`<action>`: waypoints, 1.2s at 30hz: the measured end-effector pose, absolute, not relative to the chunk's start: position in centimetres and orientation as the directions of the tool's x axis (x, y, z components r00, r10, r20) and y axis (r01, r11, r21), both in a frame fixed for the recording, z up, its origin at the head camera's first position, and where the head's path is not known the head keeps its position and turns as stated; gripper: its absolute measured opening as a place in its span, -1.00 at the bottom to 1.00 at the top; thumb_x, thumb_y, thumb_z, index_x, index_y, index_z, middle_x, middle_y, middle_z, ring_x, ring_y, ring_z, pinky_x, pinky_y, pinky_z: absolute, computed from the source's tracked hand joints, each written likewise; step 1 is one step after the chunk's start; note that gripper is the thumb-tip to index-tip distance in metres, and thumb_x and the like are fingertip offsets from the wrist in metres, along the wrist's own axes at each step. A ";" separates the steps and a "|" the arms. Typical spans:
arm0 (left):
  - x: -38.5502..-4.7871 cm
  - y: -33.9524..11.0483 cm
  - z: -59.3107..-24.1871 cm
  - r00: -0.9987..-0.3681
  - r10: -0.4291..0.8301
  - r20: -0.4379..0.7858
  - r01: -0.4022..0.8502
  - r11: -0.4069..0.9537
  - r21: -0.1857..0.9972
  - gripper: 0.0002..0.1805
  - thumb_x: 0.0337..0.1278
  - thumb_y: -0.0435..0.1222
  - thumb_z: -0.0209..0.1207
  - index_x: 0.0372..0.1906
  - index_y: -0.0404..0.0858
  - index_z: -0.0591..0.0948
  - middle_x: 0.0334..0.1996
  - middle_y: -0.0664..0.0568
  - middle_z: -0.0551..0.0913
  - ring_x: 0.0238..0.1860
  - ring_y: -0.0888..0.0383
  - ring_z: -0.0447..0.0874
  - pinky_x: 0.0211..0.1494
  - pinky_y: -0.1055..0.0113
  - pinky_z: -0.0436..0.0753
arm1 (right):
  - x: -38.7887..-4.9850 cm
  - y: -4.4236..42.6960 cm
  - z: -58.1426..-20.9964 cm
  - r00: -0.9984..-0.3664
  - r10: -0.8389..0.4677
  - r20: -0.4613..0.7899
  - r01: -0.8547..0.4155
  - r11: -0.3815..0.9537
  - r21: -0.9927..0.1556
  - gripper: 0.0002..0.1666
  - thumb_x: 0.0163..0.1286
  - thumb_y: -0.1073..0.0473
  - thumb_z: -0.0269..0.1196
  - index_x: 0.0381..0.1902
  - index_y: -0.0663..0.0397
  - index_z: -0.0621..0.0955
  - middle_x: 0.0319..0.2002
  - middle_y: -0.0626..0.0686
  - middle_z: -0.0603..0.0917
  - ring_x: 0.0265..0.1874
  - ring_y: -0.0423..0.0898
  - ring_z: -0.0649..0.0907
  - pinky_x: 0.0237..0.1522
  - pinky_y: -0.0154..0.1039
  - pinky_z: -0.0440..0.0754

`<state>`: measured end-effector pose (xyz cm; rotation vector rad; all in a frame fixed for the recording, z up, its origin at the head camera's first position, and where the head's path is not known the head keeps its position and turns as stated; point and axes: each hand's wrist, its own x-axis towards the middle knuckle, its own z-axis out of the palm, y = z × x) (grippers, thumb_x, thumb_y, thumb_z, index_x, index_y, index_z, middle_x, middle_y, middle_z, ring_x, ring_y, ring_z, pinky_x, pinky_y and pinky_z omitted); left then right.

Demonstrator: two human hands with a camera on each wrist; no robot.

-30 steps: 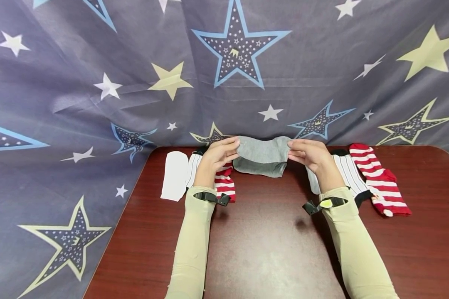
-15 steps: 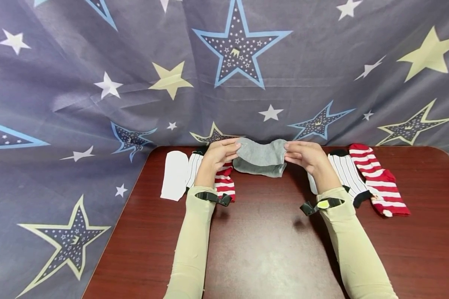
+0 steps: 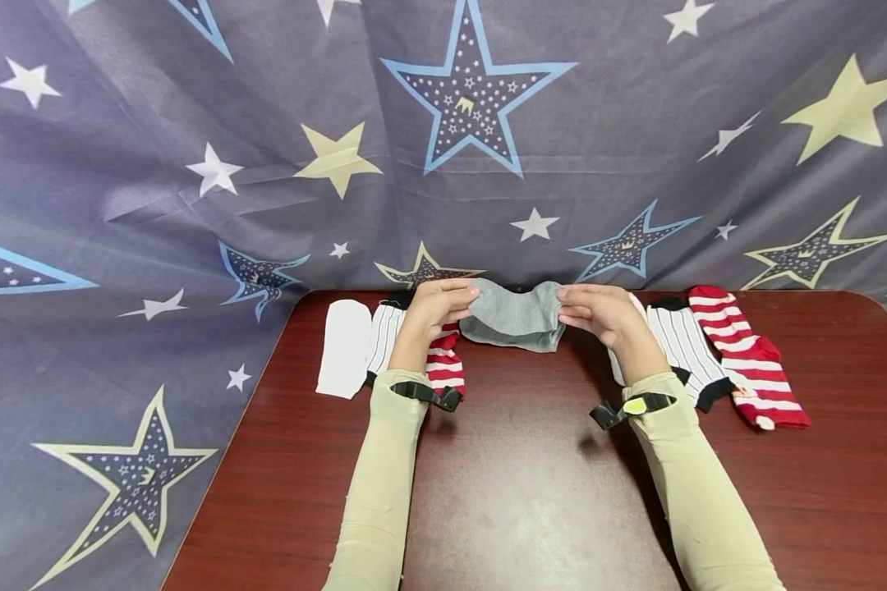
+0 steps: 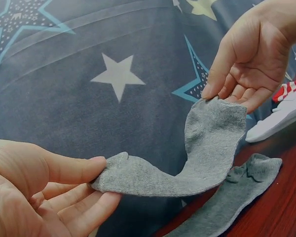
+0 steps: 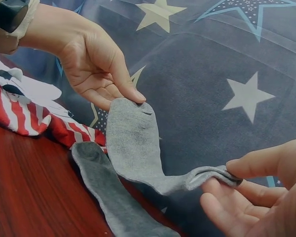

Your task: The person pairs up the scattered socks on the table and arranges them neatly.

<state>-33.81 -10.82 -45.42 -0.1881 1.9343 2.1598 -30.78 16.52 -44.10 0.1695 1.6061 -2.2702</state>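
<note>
A light grey sock hangs slightly slack between my two hands above the back of the table. My left hand pinches its rounded toe end between thumb and fingers. At the cuff end, my right hand has the opening pinched, as the right wrist view shows. Just below, a second, darker grey sock lies flat on the table, partly covered by the held one in the head view.
Beside my left hand lie a white sock, a black-and-white striped sock and a red-and-white striped sock. Beyond my right hand lie another pinstriped sock and red-striped sock. A starry cloth hangs behind the table.
My right hand has moved left, closer to my left hand. The light grey sock has come down a little and sags more in the middle. The darker sock stays put.
</note>
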 end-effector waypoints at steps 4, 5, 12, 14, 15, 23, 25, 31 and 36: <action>-33.7 -10.8 -45.5 -0.964 0.073 -0.257 -0.261 -0.057 0.964 -0.62 0.22 -0.44 0.33 0.14 -0.43 0.65 -0.39 0.16 0.73 -0.42 0.35 0.72 -0.31 0.50 0.73 | -30.8 16.4 -44.4 -0.930 -0.215 -0.298 0.350 -0.271 -0.897 -0.67 0.47 0.46 0.15 -0.43 0.03 0.67 -0.49 -0.09 0.74 -0.50 -0.23 0.75 -0.28 -0.39 0.77; -33.7 -10.8 -45.5 -0.964 0.071 -0.257 -0.261 -0.050 0.964 -0.61 0.22 -0.44 0.34 0.14 -0.42 0.66 -0.37 0.14 0.74 -0.42 0.35 0.72 -0.30 0.50 0.73 | -30.8 16.3 -44.4 -0.930 -0.215 -0.300 0.351 -0.266 -0.898 -0.68 0.46 0.46 0.15 -0.43 0.04 0.67 -0.49 -0.09 0.74 -0.49 -0.23 0.75 -0.27 -0.39 0.77; -33.6 -10.8 -45.8 -0.967 0.056 -0.249 -0.249 0.008 0.968 -0.62 0.18 -0.40 0.37 0.11 -0.38 0.69 -0.31 0.10 0.76 -0.41 0.34 0.73 -0.26 0.47 0.75 | -30.9 16.2 -44.7 -0.920 -0.229 -0.319 0.374 -0.262 -0.890 -0.68 0.47 0.45 0.15 -0.43 0.05 0.68 -0.50 -0.07 0.75 -0.50 -0.23 0.75 -0.27 -0.39 0.77; -33.5 -10.8 -45.9 -0.968 0.048 -0.245 -0.245 0.016 0.969 -0.63 0.17 -0.41 0.38 0.10 -0.38 0.70 -0.32 0.10 0.76 -0.42 0.35 0.73 -0.27 0.47 0.75 | -30.9 16.2 -44.8 -0.920 -0.229 -0.319 0.374 -0.260 -0.890 -0.67 0.48 0.45 0.15 -0.43 0.04 0.68 -0.49 -0.07 0.75 -0.49 -0.22 0.75 -0.27 -0.38 0.77; -33.5 -10.7 -45.9 -0.969 0.045 -0.242 -0.241 0.018 0.970 -0.63 0.16 -0.41 0.38 0.10 -0.38 0.70 -0.32 0.09 0.77 -0.43 0.35 0.73 -0.28 0.47 0.75 | -30.9 16.2 -44.9 -0.920 -0.230 -0.318 0.373 -0.261 -0.891 -0.66 0.48 0.45 0.14 -0.43 0.04 0.68 -0.49 -0.07 0.76 -0.49 -0.22 0.76 -0.26 -0.37 0.77; -33.5 -10.4 -45.7 -0.970 0.029 -0.242 -0.241 0.037 0.970 -0.65 0.15 -0.48 0.35 0.07 -0.45 0.69 -0.42 0.12 0.75 -0.47 0.36 0.69 -0.32 0.47 0.74 | -31.1 16.6 -45.3 -0.913 -0.229 -0.337 0.389 -0.242 -0.889 -0.68 0.50 0.44 0.12 -0.39 0.04 0.67 -0.48 -0.09 0.76 -0.47 -0.24 0.76 -0.26 -0.38 0.77; -33.5 -10.3 -45.6 -0.968 0.025 -0.249 -0.248 0.049 0.968 -0.65 0.15 -0.47 0.35 0.06 -0.46 0.69 -0.44 0.13 0.74 -0.47 0.35 0.69 -0.30 0.45 0.76 | -31.0 16.7 -45.3 -0.911 -0.230 -0.343 0.394 -0.240 -0.887 -0.72 0.51 0.43 0.12 -0.36 0.06 0.65 -0.48 -0.09 0.75 -0.47 -0.25 0.76 -0.26 -0.39 0.77; -33.4 -10.3 -45.5 -0.969 0.016 -0.245 -0.243 0.076 0.967 -0.66 0.15 -0.48 0.35 0.05 -0.46 0.69 -0.43 0.12 0.73 -0.45 0.35 0.68 -0.31 0.46 0.75 | -31.0 16.7 -45.5 -0.910 -0.237 -0.339 0.394 -0.244 -0.886 -0.70 0.50 0.43 0.12 -0.39 0.04 0.66 -0.48 -0.09 0.75 -0.47 -0.25 0.75 -0.27 -0.39 0.76; -33.4 -10.3 -45.7 -0.973 0.008 -0.230 -0.228 0.096 0.969 -0.67 0.15 -0.48 0.34 0.04 -0.46 0.70 -0.45 0.14 0.72 -0.47 0.34 0.67 -0.20 0.36 0.78 | -31.1 16.7 -45.7 -0.911 -0.244 -0.332 0.388 -0.237 -0.891 -0.66 0.50 0.44 0.11 -0.41 0.03 0.68 -0.47 -0.10 0.76 -0.48 -0.25 0.76 -0.27 -0.39 0.76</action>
